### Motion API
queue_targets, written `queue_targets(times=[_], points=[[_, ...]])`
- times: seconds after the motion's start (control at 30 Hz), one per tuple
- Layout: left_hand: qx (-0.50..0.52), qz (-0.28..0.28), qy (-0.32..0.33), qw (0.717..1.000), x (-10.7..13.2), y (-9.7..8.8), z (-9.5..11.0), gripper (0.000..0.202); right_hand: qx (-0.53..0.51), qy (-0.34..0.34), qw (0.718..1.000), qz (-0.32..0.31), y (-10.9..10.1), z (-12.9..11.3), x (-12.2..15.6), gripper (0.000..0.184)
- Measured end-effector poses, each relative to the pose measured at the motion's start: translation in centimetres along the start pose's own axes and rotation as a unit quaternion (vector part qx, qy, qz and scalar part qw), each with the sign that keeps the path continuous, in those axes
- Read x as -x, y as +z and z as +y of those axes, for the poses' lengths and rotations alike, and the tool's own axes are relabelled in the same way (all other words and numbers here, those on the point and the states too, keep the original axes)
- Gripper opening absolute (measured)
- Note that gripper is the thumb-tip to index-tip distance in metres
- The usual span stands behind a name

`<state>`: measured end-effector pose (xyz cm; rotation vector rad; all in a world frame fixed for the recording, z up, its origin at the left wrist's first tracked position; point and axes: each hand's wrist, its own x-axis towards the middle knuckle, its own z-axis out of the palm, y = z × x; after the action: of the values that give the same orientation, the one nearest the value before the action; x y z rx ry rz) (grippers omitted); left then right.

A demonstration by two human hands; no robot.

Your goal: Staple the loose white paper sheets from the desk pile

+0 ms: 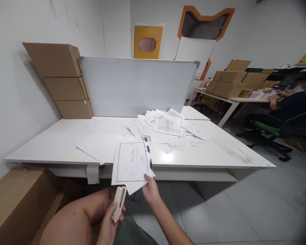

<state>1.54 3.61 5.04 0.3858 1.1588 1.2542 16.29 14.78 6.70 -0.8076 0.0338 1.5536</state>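
My left hand (pixel 108 226) is low in view, closed around a small cream stapler (pixel 119 203) that points upward. My right hand (pixel 151 190) pinches the near corner of a small stack of printed sheets (pixel 131 162), which reaches back over the front edge of the white desk (pixel 206 151). The top sheet has a black-ruled box. Behind it, a loose pile of paper sheets (pixel 165 127) lies scattered across the desk, and a few single sheets (pixel 91 144) lie to its left.
A whiteboard (pixel 135 85) stands upright along the desk's back edge, and stacked cardboard boxes (pixel 62 80) stand to its left. A large cardboard box (pixel 17 204) sits on the floor at lower left. At right, a seated person (pixel 293 105) works at another desk holding boxes and papers.
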Motion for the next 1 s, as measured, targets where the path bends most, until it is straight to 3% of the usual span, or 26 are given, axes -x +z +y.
queue_targets(times=[0.2,0.37,0.57,0.77,1.0], points=[[-0.061,-0.022,0.058,0.996,1.4,2.2,-2.4,0.032,0.002,0.005,0.998,-0.065,0.0,0.0,1.4,0.031],[-0.022,0.013,0.070,0.997,0.7,3.4,-2.3,0.034,0.069,0.002,0.992,-0.105,-0.4,1.4,3.2,0.030],[-0.022,0.068,0.091,0.993,1.1,3.0,-2.9,0.034,0.187,0.034,0.980,-0.064,-1.1,1.9,3.6,0.039],[-0.056,0.065,0.101,0.991,1.5,2.9,-4.2,0.045,0.141,0.007,0.987,-0.078,0.0,1.8,3.6,0.045],[-0.063,0.072,0.103,0.990,0.6,3.0,-3.4,0.040,0.187,-0.012,0.978,-0.090,-0.3,2.3,3.9,0.047]])
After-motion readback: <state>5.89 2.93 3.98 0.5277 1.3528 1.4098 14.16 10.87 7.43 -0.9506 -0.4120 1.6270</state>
